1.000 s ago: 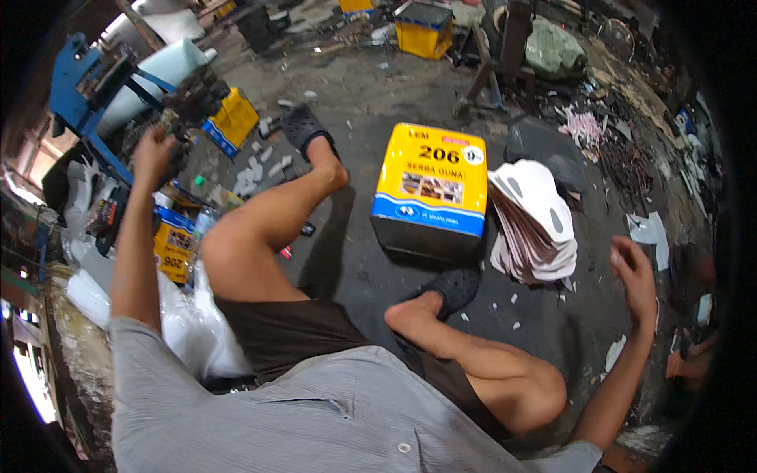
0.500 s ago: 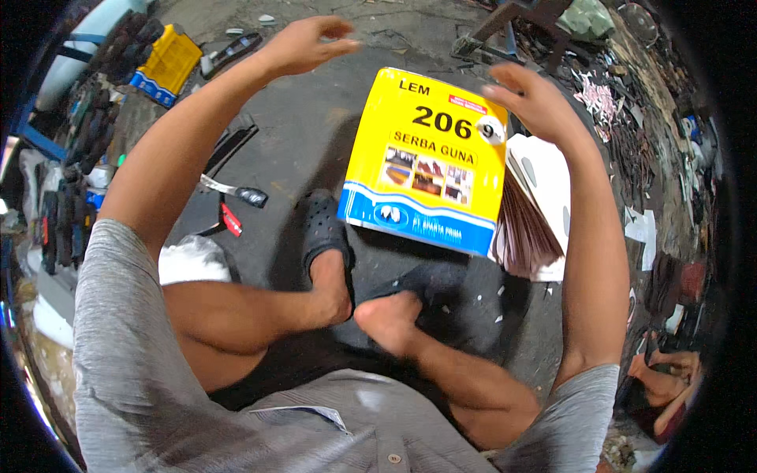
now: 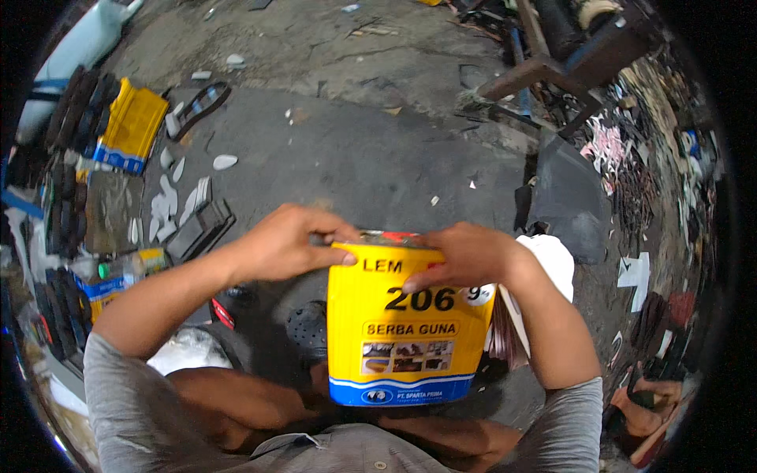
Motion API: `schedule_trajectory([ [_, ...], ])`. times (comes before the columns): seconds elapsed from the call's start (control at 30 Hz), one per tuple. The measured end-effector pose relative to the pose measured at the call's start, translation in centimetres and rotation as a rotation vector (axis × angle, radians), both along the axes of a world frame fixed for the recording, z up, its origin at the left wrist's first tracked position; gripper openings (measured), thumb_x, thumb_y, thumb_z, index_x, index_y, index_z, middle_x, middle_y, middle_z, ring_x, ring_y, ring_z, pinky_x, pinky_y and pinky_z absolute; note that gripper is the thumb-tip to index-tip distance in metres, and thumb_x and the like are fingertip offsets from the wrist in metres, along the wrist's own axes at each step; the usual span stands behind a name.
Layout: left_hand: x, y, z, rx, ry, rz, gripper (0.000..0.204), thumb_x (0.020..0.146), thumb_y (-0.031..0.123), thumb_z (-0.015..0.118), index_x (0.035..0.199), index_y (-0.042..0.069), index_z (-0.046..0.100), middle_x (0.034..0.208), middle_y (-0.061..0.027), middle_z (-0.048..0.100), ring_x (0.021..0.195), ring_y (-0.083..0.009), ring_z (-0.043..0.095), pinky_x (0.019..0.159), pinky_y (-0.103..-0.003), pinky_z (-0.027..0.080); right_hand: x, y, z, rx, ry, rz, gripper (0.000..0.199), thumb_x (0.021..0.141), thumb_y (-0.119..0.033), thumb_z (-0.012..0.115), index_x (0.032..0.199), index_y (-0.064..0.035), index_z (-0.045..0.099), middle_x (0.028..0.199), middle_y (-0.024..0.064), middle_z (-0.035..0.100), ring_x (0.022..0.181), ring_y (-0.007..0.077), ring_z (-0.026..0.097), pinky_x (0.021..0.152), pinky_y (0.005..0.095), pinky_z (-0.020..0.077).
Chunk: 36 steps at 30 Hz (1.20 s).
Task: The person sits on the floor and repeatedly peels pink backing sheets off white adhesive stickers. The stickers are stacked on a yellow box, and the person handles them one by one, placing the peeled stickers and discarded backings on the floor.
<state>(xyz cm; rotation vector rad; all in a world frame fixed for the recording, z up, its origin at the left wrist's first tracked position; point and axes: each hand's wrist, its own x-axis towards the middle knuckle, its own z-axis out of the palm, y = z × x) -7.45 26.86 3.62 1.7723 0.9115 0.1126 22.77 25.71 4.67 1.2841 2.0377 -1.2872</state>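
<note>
A large rectangular tin [image 3: 410, 347], yellow with a blue band at its base, stands close in front of my lap with its printed side toward me. On the left of its top edge my left hand [image 3: 303, 240] is closed, thumb on the front face and fingers behind the rim. My right hand [image 3: 469, 256] grips the same edge on the right, its thumb pressed to the front. Between the two hands a strip of the tin's top shows, partly red. A dark perforated clog [image 3: 307, 327] on my foot is just left of the tin, which hides most of my lower legs.
Right of the tin lie brown and white sheets [image 3: 552, 264], partly behind my forearm. Another yellow tin [image 3: 132, 126] and light offcuts [image 3: 164, 201] are at the left. A metal frame [image 3: 544, 75] stands far right near scraps [image 3: 607, 150]. Another person's limbs [image 3: 646, 410] show lower right.
Both hands were apart from the tin, raised on either side of it. Now they hold its top edge, and the tin appears nearer my lap. The view has shifted toward the far floor.
</note>
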Motion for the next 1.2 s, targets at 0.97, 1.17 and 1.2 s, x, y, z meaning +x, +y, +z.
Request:
schedule_trajectory([
  [0.97, -16.2, -26.9, 26.5, -0.299, 0.552, 0.997, 0.043, 0.091, 0.021, 0.074, 0.129, 0.001, 0.067, 0.125, -0.0218, 0.071, 0.114, -0.0382, 0.069, 0.098, -0.044, 0.055, 4.3, -12.6, 23.7, -0.043, -0.035, -0.429, 0.05, 0.089, -0.028, 0.08, 0.13, -0.003, 0.067, 0.111, 0.0179, 0.075, 0.096, 0.0287, 0.075, 0.081, 0.0408, 0.0602],
  [1.17, -18.0, -36.0, 22.1, -0.607, 0.781, 1.02, 0.045, 0.09, 0.026, 0.074, 0.13, 0.005, 0.067, 0.119, -0.0255, 0.072, 0.113, -0.0412, 0.069, 0.1, -0.047, 0.055, 4.2, -4.4, 24.3, 0.001, -0.16, -0.174, 0.058, 0.088, -0.036, 0.082, 0.133, -0.0043, 0.066, 0.118, 0.0208, 0.074, 0.102, 0.0365, 0.074, 0.089, 0.0475, 0.0585],
  [1.2, -18.2, -36.7, 21.0, -0.644, 0.796, 0.987, 0.045, 0.09, 0.026, 0.074, 0.129, 0.005, 0.067, 0.119, -0.0261, 0.072, 0.114, -0.0418, 0.069, 0.1, -0.048, 0.054, 4.2, -2.3, 24.7, 0.039, -0.108, -0.248, 0.055, 0.088, -0.035, 0.082, 0.132, -0.0047, 0.067, 0.115, 0.0203, 0.075, 0.101, 0.0348, 0.075, 0.087, 0.0455, 0.0589],
])
